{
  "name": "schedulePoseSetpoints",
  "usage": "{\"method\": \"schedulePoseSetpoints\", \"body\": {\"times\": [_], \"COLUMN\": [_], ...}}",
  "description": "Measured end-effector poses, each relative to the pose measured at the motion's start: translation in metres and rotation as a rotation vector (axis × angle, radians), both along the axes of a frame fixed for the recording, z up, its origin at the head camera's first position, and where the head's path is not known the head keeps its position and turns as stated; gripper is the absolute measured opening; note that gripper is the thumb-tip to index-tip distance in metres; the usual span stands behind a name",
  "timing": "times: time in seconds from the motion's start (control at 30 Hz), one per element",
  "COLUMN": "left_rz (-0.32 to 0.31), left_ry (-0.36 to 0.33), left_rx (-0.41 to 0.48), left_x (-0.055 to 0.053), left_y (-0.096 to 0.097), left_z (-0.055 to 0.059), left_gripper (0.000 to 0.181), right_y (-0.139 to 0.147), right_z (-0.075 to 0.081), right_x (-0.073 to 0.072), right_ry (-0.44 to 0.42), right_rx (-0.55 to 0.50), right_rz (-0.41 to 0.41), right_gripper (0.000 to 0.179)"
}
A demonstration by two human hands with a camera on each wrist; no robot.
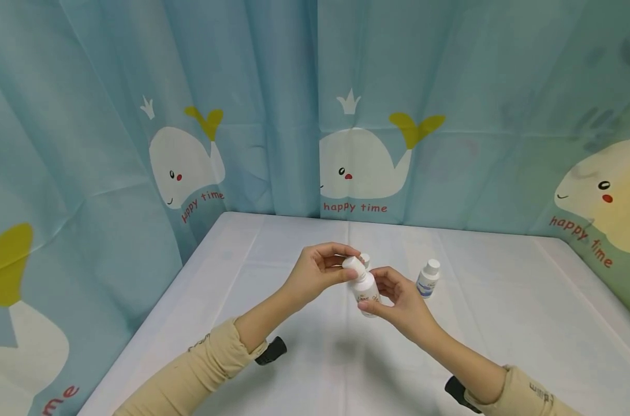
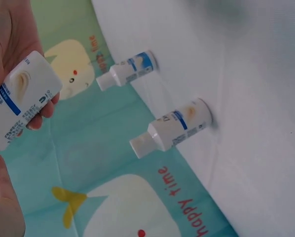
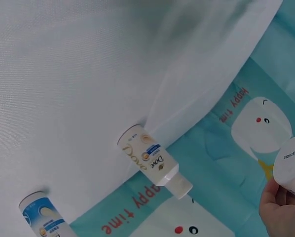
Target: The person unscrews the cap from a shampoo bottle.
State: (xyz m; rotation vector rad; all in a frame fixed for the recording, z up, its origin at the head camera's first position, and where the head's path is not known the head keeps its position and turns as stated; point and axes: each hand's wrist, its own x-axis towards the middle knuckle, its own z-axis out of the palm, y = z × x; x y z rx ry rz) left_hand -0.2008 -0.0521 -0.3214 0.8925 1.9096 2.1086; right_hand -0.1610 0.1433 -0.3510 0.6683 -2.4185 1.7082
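Note:
Over the middle of the table, my right hand [image 1: 405, 306] holds a small white Dove bottle [image 1: 365, 289] round its body. The bottle leans, its top towards the left. My left hand [image 1: 317, 271] pinches its white cap [image 1: 353, 266] between thumb and fingers. In the left wrist view the bottle's [image 2: 26, 96] blue band and fine print show. Its round base [image 3: 289, 160] faces the right wrist camera. A second white Dove bottle [image 3: 147, 153] stands upright on the table, mostly hidden behind my hands in the head view. A third, blue-labelled bottle [image 1: 428, 279] stands to their right.
The white-covered table [image 1: 273, 248] reaches back to a blue curtain [image 1: 278, 104] printed with whales and "happy time". Black straps or devices [image 1: 271, 351] sit at both wrists, by the beige sleeves.

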Motion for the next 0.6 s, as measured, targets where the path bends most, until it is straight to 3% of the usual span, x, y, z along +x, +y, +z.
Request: {"method": "schedulePoseSetpoints", "body": {"times": [0.37,0.6], "left_rz": [0.003,0.067], "left_ry": [-0.001,0.018], "left_rx": [-0.018,-0.034], "left_x": [-0.0028,-0.0033], "left_y": [-0.0044,-0.0062], "left_z": [-0.0017,-0.0038], "left_gripper": [0.082,0.058], "right_y": [0.0006,0.0004], "right_z": [-0.0013,-0.0027], "right_x": [-0.0004,0.0003], "right_ry": [-0.019,-0.04], "right_rx": [0.014,0.023], "right_rz": [0.035,0.022], "right_gripper": [0.041,0.042]}}
